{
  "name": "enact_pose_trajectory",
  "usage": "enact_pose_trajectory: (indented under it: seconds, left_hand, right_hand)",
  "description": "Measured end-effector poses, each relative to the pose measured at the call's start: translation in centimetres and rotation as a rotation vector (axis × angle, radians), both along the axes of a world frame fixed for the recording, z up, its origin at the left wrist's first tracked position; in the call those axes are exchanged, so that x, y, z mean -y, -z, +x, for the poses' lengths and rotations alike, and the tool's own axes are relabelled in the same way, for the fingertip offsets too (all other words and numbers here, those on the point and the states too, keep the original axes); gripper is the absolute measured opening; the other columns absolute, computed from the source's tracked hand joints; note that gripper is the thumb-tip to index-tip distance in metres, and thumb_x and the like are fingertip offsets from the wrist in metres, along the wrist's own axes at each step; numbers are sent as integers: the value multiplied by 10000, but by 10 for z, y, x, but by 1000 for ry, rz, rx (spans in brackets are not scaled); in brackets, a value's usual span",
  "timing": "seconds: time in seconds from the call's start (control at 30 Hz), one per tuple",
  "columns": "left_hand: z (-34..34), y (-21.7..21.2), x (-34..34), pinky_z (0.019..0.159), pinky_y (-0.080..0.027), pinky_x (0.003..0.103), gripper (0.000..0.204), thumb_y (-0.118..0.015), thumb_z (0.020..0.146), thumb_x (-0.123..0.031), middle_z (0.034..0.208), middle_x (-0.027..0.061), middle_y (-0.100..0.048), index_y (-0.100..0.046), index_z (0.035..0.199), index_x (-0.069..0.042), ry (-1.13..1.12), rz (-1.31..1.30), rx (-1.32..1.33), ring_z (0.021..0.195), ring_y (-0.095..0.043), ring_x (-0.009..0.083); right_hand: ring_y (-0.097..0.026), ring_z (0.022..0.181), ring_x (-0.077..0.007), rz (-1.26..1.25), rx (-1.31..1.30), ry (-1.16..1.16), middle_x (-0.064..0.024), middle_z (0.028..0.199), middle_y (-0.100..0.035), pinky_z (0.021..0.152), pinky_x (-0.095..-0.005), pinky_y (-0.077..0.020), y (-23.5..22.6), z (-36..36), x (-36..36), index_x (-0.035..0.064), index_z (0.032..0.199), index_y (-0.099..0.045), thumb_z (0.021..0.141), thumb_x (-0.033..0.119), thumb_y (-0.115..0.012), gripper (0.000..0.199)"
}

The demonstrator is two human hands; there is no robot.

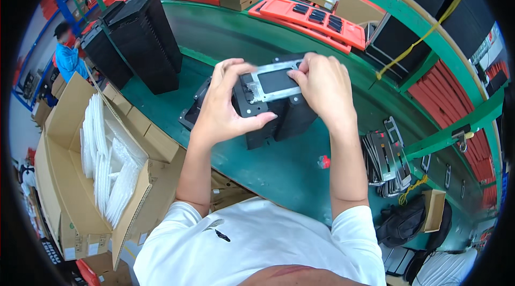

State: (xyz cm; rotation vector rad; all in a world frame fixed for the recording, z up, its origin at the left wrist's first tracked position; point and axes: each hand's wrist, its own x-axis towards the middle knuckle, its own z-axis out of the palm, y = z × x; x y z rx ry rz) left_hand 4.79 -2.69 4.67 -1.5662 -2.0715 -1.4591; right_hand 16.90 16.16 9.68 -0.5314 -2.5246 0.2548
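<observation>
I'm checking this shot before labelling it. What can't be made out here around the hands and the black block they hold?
- Head view: the top edges of the black block and parts of the grey frame are covered by the left hand and right hand.
- The small red thing on the green table is too small to identify.
- The cardboard box is cut off by the dark rim.

black tray stack point(276, 120), grey-framed part point(273, 83), green table point(279, 171), red trays point(316, 18).
</observation>
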Motion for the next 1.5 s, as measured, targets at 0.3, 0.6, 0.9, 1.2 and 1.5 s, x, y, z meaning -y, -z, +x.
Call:
enact_pose_trajectory:
  seconds: [0.3,0.6,0.9,1.2,1.5]
  left_hand:
    - [6,38,24,1069,-455,458,695,-799,794,-282,1414,220,-506,-527,1374,-12,68,361,153,1272,-548,361]
    - [58,155,85,933,-535,523,712,-496,961,-703,1174,164,-545,-553,1163,-23,932,173,1340,1052,-631,340]
    - [144,125,-13,1039,-490,490,816,-588,1018,-421,1578,263,-314,-215,1587,29,814,-33,1019,1331,-529,396]
    - [144,144,-20,959,-505,450,988,-666,968,-278,1558,249,-251,5,1646,-24,743,-238,293,1254,-482,345]
    - [113,157,18,662,-562,323,846,-565,1039,-339,1410,256,-468,-41,1654,-87,727,-348,1151,920,-625,305]
  right_hand:
    - [-649,830,-317,100,-563,-76,-107,916,-706,732,-416,-516,42,70,27,74,856,-710,804,142,-805,128]
    - [-678,1012,-282,84,-55,421,-99,1116,-741,912,-400,-510,184,227,10,48,1153,-717,828,85,-750,329]
    - [-667,1049,-258,-269,-465,-116,-95,1243,-701,930,-399,-519,140,182,69,39,1204,-697,883,67,-719,323]
    - [-593,995,-102,-1378,-900,-279,-27,1118,-607,855,-272,-512,137,162,85,23,1242,-580,1033,173,-645,266]
    - [-565,711,-94,-1523,-554,-294,2,841,-589,646,-264,-480,164,164,43,45,1002,-557,1035,157,-630,137]
